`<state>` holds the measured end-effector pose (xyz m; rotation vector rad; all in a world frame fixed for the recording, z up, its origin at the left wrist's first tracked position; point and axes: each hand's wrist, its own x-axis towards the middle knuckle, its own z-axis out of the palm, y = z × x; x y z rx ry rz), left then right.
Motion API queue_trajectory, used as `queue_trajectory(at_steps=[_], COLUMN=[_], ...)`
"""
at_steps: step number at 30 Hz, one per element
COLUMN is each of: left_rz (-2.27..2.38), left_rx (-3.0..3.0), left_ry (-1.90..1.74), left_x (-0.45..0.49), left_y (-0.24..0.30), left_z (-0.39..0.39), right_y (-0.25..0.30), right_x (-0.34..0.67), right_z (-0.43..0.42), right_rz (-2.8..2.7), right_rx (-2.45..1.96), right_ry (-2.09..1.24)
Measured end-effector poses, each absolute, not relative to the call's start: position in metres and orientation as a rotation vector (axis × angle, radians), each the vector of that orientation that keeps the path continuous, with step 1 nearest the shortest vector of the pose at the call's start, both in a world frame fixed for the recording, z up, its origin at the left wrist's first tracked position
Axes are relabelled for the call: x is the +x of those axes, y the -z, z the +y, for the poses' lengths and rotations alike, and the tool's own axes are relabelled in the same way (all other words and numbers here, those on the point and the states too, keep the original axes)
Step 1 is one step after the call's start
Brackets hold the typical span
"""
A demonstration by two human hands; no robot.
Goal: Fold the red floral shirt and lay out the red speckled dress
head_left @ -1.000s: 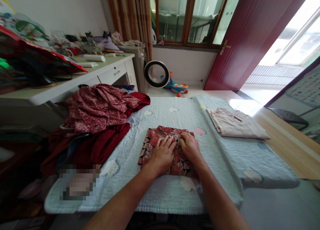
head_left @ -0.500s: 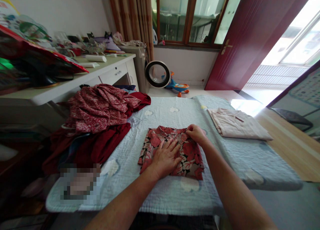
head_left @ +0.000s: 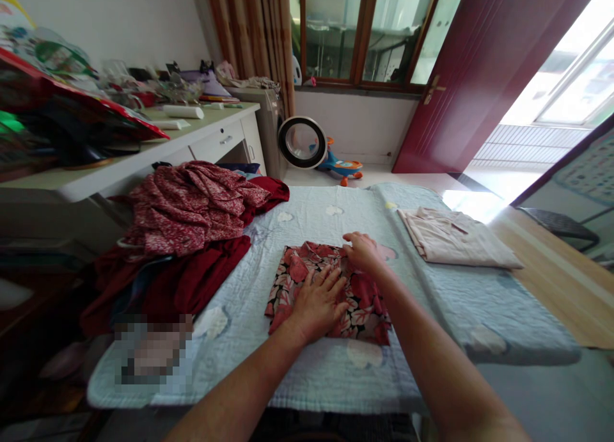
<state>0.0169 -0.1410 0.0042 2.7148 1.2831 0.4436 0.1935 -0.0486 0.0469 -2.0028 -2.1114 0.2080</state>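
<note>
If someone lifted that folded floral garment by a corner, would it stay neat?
Probably not: the floral garment looks like thin, limp cloth, so it would likely sag and unfold. Its flat, shallow stack suggests little weight. On the crinkled blue cover, a push might bunch it.

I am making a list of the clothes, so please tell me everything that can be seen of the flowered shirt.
The shirt has red and pale leaf or flower shapes on black, in thin, soft-looking cloth. It lies folded into a rough rectangle, flat on the light blue quilt, with what looks like a collar at its far edge. The left hand rests spread on its middle. The right hand is over its far right part; whether it presses is unclear.
</note>
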Motion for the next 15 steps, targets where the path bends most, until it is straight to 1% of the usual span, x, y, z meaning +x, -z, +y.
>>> queue_trajectory(at_steps=[3,7,15], left_rz=[1.285,1.282,1.264], left_rx=[2.710,2.696,2.680], left_ry=[-0.428,-0.424,-0.463], left_x=[0.017,0.017,0.017], left_y=[-0.006,-0.008,-0.008], left_z=[-0.141,-0.141,-0.141], right_y=[-0.051,-0.048,-0.033], right_x=[0.175,0.169,0.172], right_z=[-0.037,-0.025,-0.027], right_rz=[-2.251,-2.300,-2.195], right_rx=[-1.947,-1.911,-1.889], right_ry=[-0.309,-0.374,-0.288])
